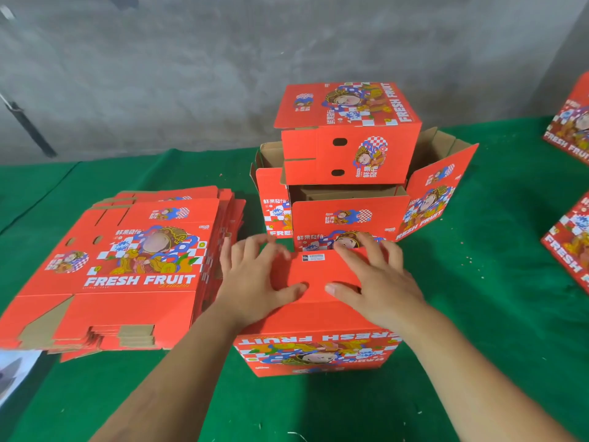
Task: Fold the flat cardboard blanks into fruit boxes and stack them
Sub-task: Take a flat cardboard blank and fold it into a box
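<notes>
A red fruit box (318, 349) stands in front of me on the green table, printed side toward me and upside down. My left hand (255, 275) and my right hand (376, 279) both lie on its top flaps, fingers spread and pressing down, thumbs nearly meeting at the middle. To the left lies a stack of flat red cardboard blanks (127, 266) printed FRESH FRUIT. Behind the box stand folded boxes: an open one (347, 218) with flaps out, and another folded box (347, 132) set on top of it.
The green cloth-covered table (478, 314) runs to a grey concrete wall at the back. More red boxes or blanks (570, 247) sit at the right edge. A white sheet (16, 371) shows at the lower left.
</notes>
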A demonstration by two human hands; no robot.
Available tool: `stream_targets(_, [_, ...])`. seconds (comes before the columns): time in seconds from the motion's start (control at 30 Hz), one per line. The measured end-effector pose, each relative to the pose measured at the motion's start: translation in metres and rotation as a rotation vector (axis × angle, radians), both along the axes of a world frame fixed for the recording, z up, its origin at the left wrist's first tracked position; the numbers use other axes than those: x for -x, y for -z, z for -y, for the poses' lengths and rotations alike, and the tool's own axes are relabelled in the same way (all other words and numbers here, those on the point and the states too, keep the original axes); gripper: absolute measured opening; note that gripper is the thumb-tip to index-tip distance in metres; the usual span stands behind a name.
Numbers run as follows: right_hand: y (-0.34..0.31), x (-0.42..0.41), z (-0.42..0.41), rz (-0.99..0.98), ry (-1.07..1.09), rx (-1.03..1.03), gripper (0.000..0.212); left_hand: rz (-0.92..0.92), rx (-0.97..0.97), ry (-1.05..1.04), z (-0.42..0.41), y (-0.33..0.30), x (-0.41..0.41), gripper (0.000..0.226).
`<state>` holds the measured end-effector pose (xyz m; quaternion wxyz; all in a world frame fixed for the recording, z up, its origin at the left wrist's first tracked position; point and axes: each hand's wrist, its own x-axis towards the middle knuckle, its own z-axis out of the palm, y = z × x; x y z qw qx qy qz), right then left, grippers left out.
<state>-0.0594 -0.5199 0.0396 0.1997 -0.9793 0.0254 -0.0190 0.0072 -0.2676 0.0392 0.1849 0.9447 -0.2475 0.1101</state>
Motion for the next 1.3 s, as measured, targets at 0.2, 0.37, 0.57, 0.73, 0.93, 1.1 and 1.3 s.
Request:
stream_targets(0.2, [-0.001, -0.006, -0.016, -0.035, 0.158, 0.162, 0.094, -0.150, -0.245, -0.235, 0.019, -0.008, 0.001, 0.093])
stream_targets(0.37, [0.001, 0.003, -0.015, 0.009, 0.173, 0.067, 0.083, -0.325, 0.320, -0.246, 0.001, 0.000, -0.007, 0.057])
stream_targets(0.57, [-0.006, 0.016, 0.009, 0.006, 0.359, -0.667, 0.069, -0.530, 0.644, -0.379, 0.003, -0.005, 0.018, 0.042])
stream_targets(0.73, [-0.034, 0.026, 0.033, 0.079, 0.482, -1.051, 0.014, -0.341, 0.813, -0.373, 0.016, -0.022, 0.040, 0.041])
stream_targets(0.93, [-0.038, 0.035, 0.037, 0.041, 0.509, -1.225, 0.044, -0.342, 1.443, -0.313, 0.019, -0.033, 0.043, 0.008])
stream_targets(1.1, [-0.018, 0.046, 0.028, -0.020, 0.557, -1.297, 0.015, -0.460, 1.489, -0.325, 0.014, -0.026, 0.047, 0.051])
stream_targets(1.3, [0.002, 0.070, 0.004, 0.141, 0.416, -1.308, 0.048, -1.120, 1.295, -0.348, -0.020, -0.007, 0.046, 0.052])
